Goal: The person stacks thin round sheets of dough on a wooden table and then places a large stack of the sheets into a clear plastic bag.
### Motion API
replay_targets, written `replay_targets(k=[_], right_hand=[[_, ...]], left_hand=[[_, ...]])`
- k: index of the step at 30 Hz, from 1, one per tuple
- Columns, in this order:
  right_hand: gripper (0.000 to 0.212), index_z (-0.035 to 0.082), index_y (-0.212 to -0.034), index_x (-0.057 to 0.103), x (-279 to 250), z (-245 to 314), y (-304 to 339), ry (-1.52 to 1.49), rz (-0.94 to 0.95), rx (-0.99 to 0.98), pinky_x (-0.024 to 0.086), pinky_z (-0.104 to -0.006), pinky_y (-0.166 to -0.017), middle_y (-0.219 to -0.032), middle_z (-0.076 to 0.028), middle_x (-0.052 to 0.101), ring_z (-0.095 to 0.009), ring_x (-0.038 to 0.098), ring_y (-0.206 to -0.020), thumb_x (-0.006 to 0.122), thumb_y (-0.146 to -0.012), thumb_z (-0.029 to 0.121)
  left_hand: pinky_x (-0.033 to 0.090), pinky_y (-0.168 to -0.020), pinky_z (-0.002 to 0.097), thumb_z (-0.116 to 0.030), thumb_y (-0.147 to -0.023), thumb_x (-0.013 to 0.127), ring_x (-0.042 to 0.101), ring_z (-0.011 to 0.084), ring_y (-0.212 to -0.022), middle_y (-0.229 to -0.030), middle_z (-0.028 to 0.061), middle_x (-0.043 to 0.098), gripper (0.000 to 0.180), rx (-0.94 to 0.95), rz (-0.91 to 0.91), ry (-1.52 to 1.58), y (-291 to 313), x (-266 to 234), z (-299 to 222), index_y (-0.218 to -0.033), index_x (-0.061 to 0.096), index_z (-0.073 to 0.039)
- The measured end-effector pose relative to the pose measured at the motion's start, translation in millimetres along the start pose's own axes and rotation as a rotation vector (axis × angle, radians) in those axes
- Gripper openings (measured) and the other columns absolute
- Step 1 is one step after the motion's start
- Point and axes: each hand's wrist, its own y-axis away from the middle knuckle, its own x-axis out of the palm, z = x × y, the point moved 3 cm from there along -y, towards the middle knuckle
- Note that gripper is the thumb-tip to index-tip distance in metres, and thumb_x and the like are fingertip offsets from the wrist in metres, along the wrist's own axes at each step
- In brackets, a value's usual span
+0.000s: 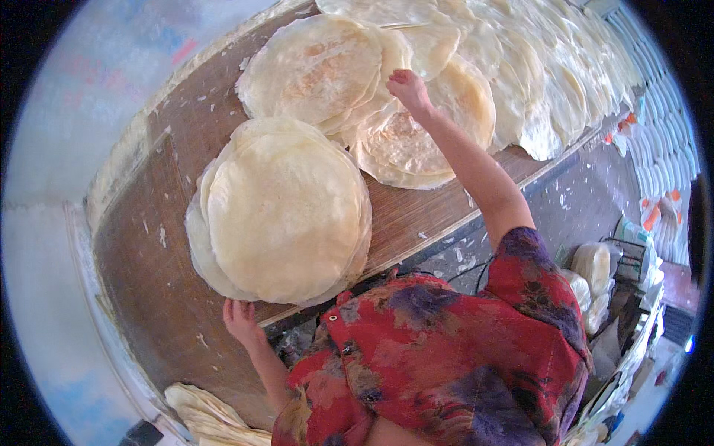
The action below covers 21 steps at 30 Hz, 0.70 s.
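A neat stack of thin, round, pale flatbread sheets [286, 212] lies on the wooden table in front of me. My left hand [242, 321] is at its lower left edge, fingers stretched out with the tips against the rim. Farther off, my right arm reaches across to the back stacks. My right hand [410, 88] is closed, fingers pressed together, over the border between a left back stack [312, 70] and a browner-spotted stack [405, 145]. Whether a sheet's edge is pinched in those fingers is too small to make out.
Many more overlapping sheets [520, 67] cover the table's far right end. Folded sheets [212, 412] lie at the near left. Flakes dot the brown tabletop [141, 260]. A pale wall [44, 245] runs along the left; bagged goods [593, 271] stand on the floor at right.
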Motion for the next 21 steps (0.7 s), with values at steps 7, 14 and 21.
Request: replay_targets(k=[7, 14, 21], right_hand=[[0.036, -0.003, -0.077, 0.062, 38.3, 12.2, -67.2, 0.504, 0.213, 0.307, 0.049, -0.0279, -0.048, -0.066, -0.01, 0.062, -0.015, 0.059, -0.051, 0.068, -0.068, 0.031], [0.019, 0.002, -0.075, 0.06, 71.7, 30.3, -55.7, 0.581, 0.34, 0.211, 0.051, -0.0308, -0.047, -0.063, -0.011, 0.06, -0.018, 0.061, -0.053, 0.063, -0.071, 0.021], [0.017, 0.002, -0.084, 0.055, 108.0, 40.5, -88.6, 0.161, 0.212, 0.162, 0.046, -0.0346, -0.039, -0.067, -0.01, 0.054, -0.018, 0.055, -0.051, 0.062, -0.069, 0.003]], left_hand=[[0.051, -0.073, 0.0321, -0.005, -0.083, 0.052, 0.06, 0.0245, -0.088, -0.107, 0.0175, 0.056, 0.046, 0.13, -0.193, -0.073, 58.0, -16.6, -13.4, -0.125, 0.034, -0.001], [0.052, -0.068, 0.0336, -0.005, -0.084, 0.053, 0.062, 0.0265, -0.082, -0.099, 0.0189, 0.06, 0.041, 0.133, -0.19, -0.012, 85.4, -24.5, 32.8, -0.122, 0.038, 0.002], [0.052, -0.066, 0.0291, -0.001, -0.084, 0.047, 0.063, 0.0233, -0.076, -0.095, 0.0197, 0.06, 0.036, 0.115, -0.131, 0.077, 123.1, 2.6, 50.5, -0.12, 0.04, 0.003]])
